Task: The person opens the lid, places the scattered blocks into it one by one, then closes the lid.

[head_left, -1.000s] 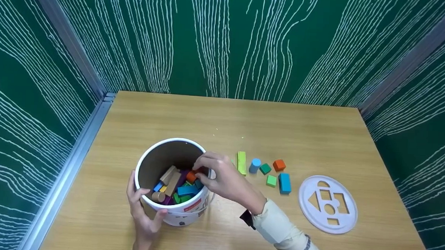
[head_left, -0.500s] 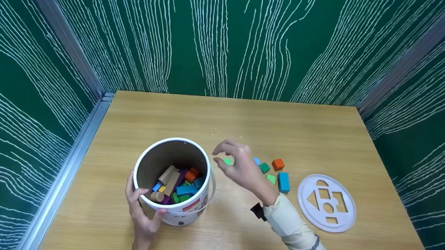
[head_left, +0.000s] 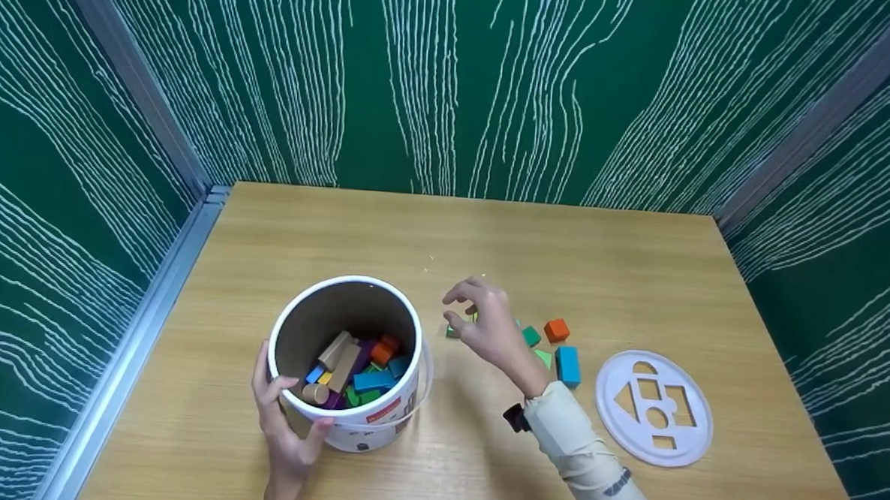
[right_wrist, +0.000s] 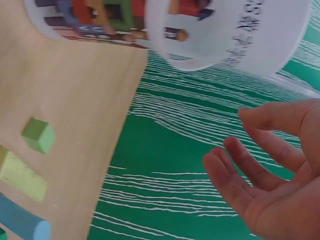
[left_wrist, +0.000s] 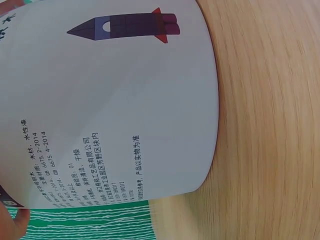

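A white bucket (head_left: pixel 350 435) stands tilted-looking at the left of the wooden table, its mouth showing a heap of coloured wooden blocks (head_left: pixel 373 381). My left hand (head_left: pixel 287 431) grips its near left side, thumb at the front and fingers along the rim. Printed text and a rocket fill the bucket's wall (left_wrist: pixel 125 95) in the left wrist view. Right of the bucket, my right hand (head_left: pixel 490 323) hovers with loosely bent, spread fingers and holds nothing. Under it lie a green cube (right_wrist: pixel 42 136), a yellow-green block (right_wrist: pixel 22 176) and a blue cylinder (right_wrist: pixel 22 218), mostly hidden in the head view.
Farther right are a dark green block (head_left: pixel 531 336), an orange cube (head_left: pixel 557 330) and a blue block (head_left: pixel 568 366). A white lid (head_left: pixel 632 442) with shaped cutouts lies beyond them. The bucket's handle (head_left: pixel 429 377) hangs at its right side. Green patterned walls (head_left: pixel 359 156) enclose the table.
My right hand has come out of the bucket and moved right, over the loose blocks. An orange block it touched stays in the bucket. The left hand has kept its hold.
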The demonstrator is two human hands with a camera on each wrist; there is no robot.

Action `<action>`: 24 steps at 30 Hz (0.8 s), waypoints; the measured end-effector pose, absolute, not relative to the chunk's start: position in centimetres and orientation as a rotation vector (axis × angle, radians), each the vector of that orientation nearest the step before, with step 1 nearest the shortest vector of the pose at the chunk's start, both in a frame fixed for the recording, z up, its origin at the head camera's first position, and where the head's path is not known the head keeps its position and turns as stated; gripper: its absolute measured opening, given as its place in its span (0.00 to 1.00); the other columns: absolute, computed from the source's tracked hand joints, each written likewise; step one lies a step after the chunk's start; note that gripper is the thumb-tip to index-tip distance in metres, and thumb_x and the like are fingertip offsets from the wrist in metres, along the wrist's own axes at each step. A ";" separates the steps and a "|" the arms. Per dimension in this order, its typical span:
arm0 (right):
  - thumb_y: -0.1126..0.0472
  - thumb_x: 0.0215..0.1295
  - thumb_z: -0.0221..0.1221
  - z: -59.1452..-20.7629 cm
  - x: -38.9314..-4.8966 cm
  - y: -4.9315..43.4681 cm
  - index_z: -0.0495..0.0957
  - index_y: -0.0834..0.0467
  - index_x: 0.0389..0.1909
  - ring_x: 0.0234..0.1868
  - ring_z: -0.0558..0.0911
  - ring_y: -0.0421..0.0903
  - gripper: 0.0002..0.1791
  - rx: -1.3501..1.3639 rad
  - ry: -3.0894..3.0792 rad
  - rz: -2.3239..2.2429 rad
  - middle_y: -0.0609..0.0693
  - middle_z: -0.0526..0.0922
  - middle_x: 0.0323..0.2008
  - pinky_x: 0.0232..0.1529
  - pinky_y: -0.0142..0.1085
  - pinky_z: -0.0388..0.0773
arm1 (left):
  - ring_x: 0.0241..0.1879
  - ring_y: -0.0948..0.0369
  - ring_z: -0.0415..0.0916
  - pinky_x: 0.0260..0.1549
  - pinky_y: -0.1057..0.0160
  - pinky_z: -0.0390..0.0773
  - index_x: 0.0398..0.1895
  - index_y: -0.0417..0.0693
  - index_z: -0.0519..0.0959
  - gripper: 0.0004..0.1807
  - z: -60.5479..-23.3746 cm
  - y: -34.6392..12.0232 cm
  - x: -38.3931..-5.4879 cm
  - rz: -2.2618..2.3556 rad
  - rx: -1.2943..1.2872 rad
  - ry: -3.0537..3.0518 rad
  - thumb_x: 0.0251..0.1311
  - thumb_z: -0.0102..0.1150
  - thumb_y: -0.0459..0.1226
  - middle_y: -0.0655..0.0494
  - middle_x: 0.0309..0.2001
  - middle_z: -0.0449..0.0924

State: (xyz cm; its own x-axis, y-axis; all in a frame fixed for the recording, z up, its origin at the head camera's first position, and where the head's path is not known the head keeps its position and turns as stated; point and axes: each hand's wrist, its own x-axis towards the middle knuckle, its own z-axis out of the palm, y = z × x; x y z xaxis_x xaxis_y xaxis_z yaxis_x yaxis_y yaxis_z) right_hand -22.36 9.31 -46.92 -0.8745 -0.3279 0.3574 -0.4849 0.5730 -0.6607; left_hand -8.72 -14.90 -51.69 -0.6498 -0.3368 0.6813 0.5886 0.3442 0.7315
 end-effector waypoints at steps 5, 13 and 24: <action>0.70 0.52 0.66 -48.5 -23.2 9.1 0.81 0.59 0.33 0.40 0.77 0.46 0.07 0.636 -2.643 1.169 0.51 0.79 0.37 0.35 0.36 0.82 | 0.68 0.46 0.50 0.66 0.55 0.55 0.42 0.27 0.64 0.34 -51.8 -15.0 -8.9 -1.410 -0.228 -1.795 0.53 0.63 0.52 0.25 0.66 0.49; 0.72 0.50 0.65 -51.0 -24.5 8.9 0.81 0.63 0.35 0.43 0.78 0.53 0.10 0.599 -2.690 1.162 0.55 0.79 0.41 0.36 0.42 0.82 | 0.68 0.46 0.52 0.66 0.55 0.56 0.42 0.28 0.64 0.36 -51.8 -14.9 -9.0 -1.386 -0.233 -1.778 0.53 0.62 0.55 0.23 0.65 0.49; 0.75 0.49 0.63 -54.0 -25.3 9.0 0.81 0.64 0.40 0.45 0.78 0.55 0.15 0.512 -2.807 1.121 0.58 0.79 0.46 0.39 0.43 0.80 | 0.68 0.46 0.51 0.66 0.56 0.57 0.43 0.29 0.64 0.36 -52.3 -15.1 -9.0 -1.380 -0.220 -1.799 0.53 0.62 0.54 0.27 0.67 0.49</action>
State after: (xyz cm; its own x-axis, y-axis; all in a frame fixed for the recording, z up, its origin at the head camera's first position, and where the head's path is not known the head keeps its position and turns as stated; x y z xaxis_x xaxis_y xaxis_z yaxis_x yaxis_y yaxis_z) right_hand -25.30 8.98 -54.01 -0.9415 -0.2773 0.1917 -0.3331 0.6771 -0.6562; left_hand -9.02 -15.12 -52.26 -0.6345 -0.3343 0.6969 0.5864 0.3792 0.7158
